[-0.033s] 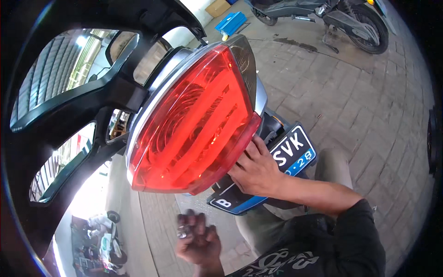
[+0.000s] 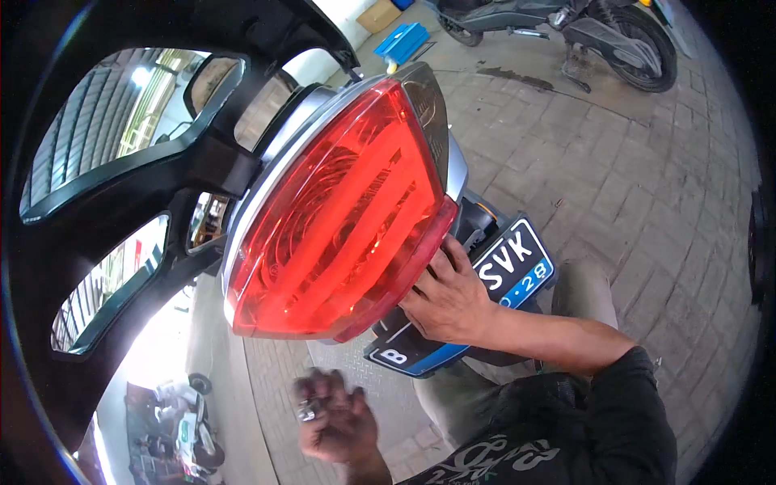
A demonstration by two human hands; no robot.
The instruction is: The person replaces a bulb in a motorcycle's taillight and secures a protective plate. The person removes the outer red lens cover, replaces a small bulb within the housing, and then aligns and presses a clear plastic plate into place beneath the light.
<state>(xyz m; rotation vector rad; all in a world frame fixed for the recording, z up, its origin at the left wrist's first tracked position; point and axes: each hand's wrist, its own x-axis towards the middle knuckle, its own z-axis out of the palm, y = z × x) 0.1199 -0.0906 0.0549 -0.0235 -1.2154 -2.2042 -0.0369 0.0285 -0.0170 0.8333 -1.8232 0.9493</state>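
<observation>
A large red motorcycle tail light (image 2: 347, 210) fills the middle, with a smoky clear lens (image 2: 426, 105) along its upper right side. My right hand (image 2: 449, 295) reaches in under its lower edge, above the black number plate (image 2: 516, 263). Its fingertips are hidden there, so what they touch or hold does not show. Lower left, apart from the bike, my left hand (image 2: 343, 416) is blurred, its fingers curled. A small silvery metal piece (image 2: 308, 410) shows between the thumb and fingers; its kind is too blurred to tell.
The black grab rail (image 2: 113, 182) arches over the left side. Another motorcycle (image 2: 582, 40) stands at the far right on the paved floor (image 2: 647, 186). A blue case (image 2: 402, 42) and a cardboard box (image 2: 378, 16) sit at the back. More motorcycles (image 2: 190, 424) stand at lower left.
My left hand has shifted slightly left with the silvery piece. My right hand stays under the tail light.
</observation>
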